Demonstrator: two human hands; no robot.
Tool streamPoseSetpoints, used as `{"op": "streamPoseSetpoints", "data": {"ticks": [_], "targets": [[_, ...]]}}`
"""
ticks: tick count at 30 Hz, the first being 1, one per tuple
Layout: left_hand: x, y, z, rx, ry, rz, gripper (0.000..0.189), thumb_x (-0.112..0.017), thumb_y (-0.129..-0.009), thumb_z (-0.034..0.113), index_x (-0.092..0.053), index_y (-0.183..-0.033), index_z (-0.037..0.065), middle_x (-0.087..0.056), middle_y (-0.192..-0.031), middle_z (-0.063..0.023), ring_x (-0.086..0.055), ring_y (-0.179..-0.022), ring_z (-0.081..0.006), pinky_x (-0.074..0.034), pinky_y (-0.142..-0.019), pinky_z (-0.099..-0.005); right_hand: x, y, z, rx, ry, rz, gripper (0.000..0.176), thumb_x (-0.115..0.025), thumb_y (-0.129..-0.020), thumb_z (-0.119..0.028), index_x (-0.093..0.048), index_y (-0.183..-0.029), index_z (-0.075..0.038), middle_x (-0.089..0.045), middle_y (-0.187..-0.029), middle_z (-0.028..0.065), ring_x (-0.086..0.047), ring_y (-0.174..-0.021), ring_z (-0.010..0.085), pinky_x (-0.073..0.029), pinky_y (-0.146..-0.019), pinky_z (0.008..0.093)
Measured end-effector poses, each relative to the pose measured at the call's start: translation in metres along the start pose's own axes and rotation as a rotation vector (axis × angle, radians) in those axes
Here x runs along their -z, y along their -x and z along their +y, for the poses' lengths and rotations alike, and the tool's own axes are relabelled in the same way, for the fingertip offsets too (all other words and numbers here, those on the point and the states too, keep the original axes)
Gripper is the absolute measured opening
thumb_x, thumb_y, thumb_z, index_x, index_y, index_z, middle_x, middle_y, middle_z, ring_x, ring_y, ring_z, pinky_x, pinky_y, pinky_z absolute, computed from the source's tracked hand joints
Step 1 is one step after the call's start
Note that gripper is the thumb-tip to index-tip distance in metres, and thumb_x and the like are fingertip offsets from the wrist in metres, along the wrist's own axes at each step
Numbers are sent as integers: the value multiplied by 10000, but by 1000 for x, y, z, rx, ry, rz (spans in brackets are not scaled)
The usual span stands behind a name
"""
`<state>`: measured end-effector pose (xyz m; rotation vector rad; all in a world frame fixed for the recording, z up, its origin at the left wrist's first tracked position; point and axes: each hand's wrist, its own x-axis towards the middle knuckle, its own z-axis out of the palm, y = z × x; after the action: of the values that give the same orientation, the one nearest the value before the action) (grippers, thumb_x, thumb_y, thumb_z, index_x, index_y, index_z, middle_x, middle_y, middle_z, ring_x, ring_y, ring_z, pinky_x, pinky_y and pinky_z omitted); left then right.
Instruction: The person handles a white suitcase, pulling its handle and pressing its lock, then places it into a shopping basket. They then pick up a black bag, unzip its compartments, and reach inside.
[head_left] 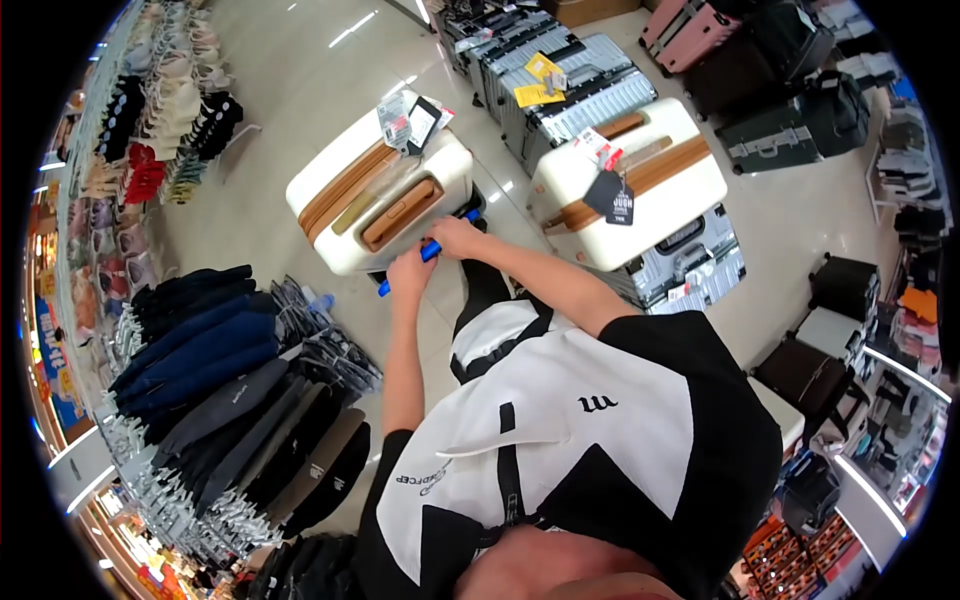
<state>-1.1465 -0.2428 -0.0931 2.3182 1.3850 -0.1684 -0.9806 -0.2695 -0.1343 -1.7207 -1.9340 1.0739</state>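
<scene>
Both my hands are wrapped round a blue push handle (430, 250) in front of my waist. My left hand (408, 268) grips it towards its left end, and my right hand (456, 238) is close beside, nearer the right end. Just beyond the handle is a cream suitcase (350, 240) with a brown strip and a brown carry handle (403, 214). Paper tags (408, 122) hang at its far side. Dark parts show beneath the suitcase by the handle; what carries it is mostly hidden.
Right of my hands, another cream suitcase (690, 165) rests by silver suitcases (690, 275). More silver cases (590, 90) stand ahead. Racks of dark jackets (225, 340) are close on the left, with bras (170, 110) beyond. Dark luggage (800, 135) lines the right. Shiny floor (290, 60) runs ahead.
</scene>
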Motion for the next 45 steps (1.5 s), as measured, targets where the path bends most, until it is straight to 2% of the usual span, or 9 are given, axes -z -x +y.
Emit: {"op": "streamPoseSetpoints", "data": {"ticks": [4, 9, 13, 22, 27, 32, 36, 41, 45], "targets": [[21, -43, -30, -96, 155, -111, 283, -693, -868, 408, -723, -962, 143, -713, -803, -180, -693, -785, -396, -549, -720, -496, 27, -9, 23, 152, -278, 270, 357, -707, -745, -168, -668, -1088, -80, -624, -1123, 144, -587, -1093, 360, -493, -962, 426], [51, -80, -39, -94, 125, -178, 459, -685, -846, 549, -717, -994, 116, -720, -879, -196, -690, -849, -402, -552, -772, -501, 61, 64, 110, -373, -306, 428, 329, -626, -823, -113, -665, -1143, -47, -653, -1190, 151, -618, -1124, 314, -483, -984, 396], [66, -120, -52, -68, 150, -216, 529, -682, -836, 589, -725, -988, 85, -718, -898, -210, -686, -878, -404, -548, -795, -490, 76, 111, 169, -706, -159, 658, 198, -585, -916, -133, -691, -1067, -62, -707, -948, 114, -686, -882, 260, -537, -801, 354], [96, -205, -88, -34, 130, -207, 517, -649, -856, 596, -734, -969, 99, -707, -865, -219, -678, -844, -415, -538, -758, -490, 85, 84, 182, -1023, -311, 774, 203, -591, -913, -205, -724, -1017, -91, -725, -853, 107, -695, -779, 222, -534, -713, 341], [109, -243, -103, -57, 103, -129, 497, -646, -861, 588, -742, -978, 115, -709, -864, -208, -678, -836, -417, -548, -765, -481, 124, 4, 157, -800, -478, 520, 162, -600, -935, -144, -691, -1037, -58, -641, -769, 12, -582, -701, 103, -494, -657, 282], [117, -261, -107, -48, 100, -101, 484, -646, -866, 583, -750, -985, 126, -716, -840, -195, -692, -837, -392, -556, -780, -475, 176, -125, 88, -340, -288, 309, 210, -602, -884, -154, -684, -1051, -57, -705, -977, 159, -674, -893, 342, -535, -807, 403], [117, -271, -96, 10, 70, -135, 501, -643, -868, 586, -756, -1050, 134, -723, -886, -202, -694, -855, -396, -557, -790, -474, 168, -205, 54, 175, -129, 178, 331, -664, -810, -120, -639, -1138, -79, -620, -1159, 133, -614, -1079, 318, -506, -913, 416], [101, -257, -84, 39, 165, -68, 487, -634, -868, 579, -752, -1035, 137, -724, -889, -215, -699, -836, -411, -566, -759, -507, 136, -232, 26, 238, 187, -39, 475, -667, -778, -77, -571, -1243, -97, -588, -1215, 107, -555, -1192, 316, -481, -970, 434], [91, -248, -69, 95, 223, -50, 482, -629, -881, 566, -743, -1073, 139, -716, -930, -220, -680, -885, -430, -548, -788, -514, 126, -219, 29, 196, 245, 62, 472, -720, -750, -98, -574, -1198, -123, -561, -1163, 93, -535, -1188, 301, -490, -901, 444]]}}
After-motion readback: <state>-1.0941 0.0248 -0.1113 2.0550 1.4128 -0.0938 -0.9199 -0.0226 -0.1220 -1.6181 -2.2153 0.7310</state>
